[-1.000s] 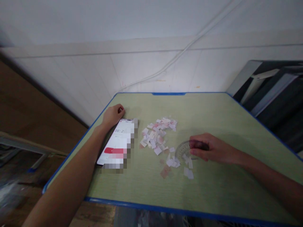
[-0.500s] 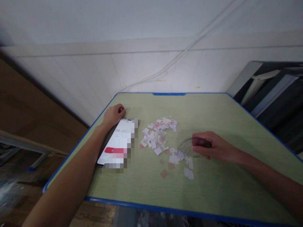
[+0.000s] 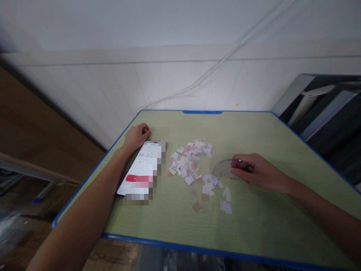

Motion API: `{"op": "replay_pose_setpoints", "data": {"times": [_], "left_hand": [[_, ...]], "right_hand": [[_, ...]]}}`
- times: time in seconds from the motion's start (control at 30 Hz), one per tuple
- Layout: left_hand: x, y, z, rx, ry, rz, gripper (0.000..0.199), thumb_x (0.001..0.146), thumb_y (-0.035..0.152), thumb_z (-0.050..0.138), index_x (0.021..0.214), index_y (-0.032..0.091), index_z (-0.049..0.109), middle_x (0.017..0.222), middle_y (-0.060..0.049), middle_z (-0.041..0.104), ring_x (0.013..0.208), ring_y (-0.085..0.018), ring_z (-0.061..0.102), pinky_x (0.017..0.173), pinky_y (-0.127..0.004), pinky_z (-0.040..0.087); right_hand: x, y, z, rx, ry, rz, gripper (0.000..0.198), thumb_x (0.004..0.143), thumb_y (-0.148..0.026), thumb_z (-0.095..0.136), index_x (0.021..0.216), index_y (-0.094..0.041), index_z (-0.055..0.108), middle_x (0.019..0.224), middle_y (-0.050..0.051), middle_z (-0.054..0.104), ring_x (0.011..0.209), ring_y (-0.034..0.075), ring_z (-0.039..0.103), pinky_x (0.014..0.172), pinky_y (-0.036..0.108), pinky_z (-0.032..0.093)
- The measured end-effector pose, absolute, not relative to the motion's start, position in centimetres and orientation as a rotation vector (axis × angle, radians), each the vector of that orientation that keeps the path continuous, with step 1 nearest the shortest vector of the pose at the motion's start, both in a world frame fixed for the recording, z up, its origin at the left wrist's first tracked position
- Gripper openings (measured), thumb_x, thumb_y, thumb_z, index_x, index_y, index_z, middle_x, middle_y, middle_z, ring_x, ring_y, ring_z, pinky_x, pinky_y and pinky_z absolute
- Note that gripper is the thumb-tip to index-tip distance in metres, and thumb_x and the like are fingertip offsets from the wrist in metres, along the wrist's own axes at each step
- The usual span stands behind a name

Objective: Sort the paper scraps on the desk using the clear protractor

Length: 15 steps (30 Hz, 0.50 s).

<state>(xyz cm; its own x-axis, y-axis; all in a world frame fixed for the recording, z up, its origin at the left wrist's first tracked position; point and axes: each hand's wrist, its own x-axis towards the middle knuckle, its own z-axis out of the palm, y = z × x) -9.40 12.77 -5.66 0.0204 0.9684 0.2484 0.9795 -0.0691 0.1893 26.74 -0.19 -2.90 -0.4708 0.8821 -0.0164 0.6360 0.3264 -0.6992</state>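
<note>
My right hand (image 3: 248, 168) pinches a clear semicircular protractor (image 3: 222, 168) by one end, thumb below and fingers above. The protractor's free part points left, just above several loose paper scraps (image 3: 209, 184). Left of it lies a loose pile of small white and pinkish paper pieces (image 3: 184, 160). My left hand (image 3: 138, 134) rests on the table's far left part, its fingers loosely curled in with nothing seen in them. Below that hand lies a phone (image 3: 141, 165) with a timer and a red button on its screen, partly blurred out.
The green tabletop (image 3: 169, 222) has a blue edge. Behind it stands a white wall (image 3: 175, 79) with a cable (image 3: 208, 71) running across. A brown wooden panel (image 3: 42, 120) is at the left; dark flat items (image 3: 332, 113) lean at the right.
The protractor has lifted slightly and moved away from the near scraps, which now show more fully. My right hand moved a little with it. My left hand has stayed in place.
</note>
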Motion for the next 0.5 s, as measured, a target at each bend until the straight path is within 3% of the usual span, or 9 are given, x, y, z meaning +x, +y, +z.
{"op": "replay_pose_setpoints", "data": {"times": [0.2,0.5], "left_hand": [[-9.4,12.7,-5.6,-2.223,-2.112,-0.504,0.025,0.077,0.031,0.041,0.083,0.017,0.061,0.076,-0.006,0.063,0.068,-0.017,0.053,0.058,-0.026,0.034],[-9.4,12.8,-5.8,-2.217,-2.128,-0.517,0.024,0.076,0.03,0.043,0.084,0.017,0.061,0.076,-0.006,0.063,0.066,-0.016,0.053,0.057,-0.026,0.035]], "right_hand": [[26.6,-0.3,-2.8,-1.366,-2.244,0.955,0.026,0.081,-0.036,0.045,0.06,-0.02,0.041,0.049,-0.006,0.037,0.043,0.009,0.037,0.041,0.022,0.028],[27.6,-0.1,-1.8,-1.423,-2.378,0.562,0.027,0.082,-0.035,0.043,0.06,-0.02,0.043,0.047,-0.004,0.039,0.043,0.011,0.037,0.043,0.024,0.025]]}}
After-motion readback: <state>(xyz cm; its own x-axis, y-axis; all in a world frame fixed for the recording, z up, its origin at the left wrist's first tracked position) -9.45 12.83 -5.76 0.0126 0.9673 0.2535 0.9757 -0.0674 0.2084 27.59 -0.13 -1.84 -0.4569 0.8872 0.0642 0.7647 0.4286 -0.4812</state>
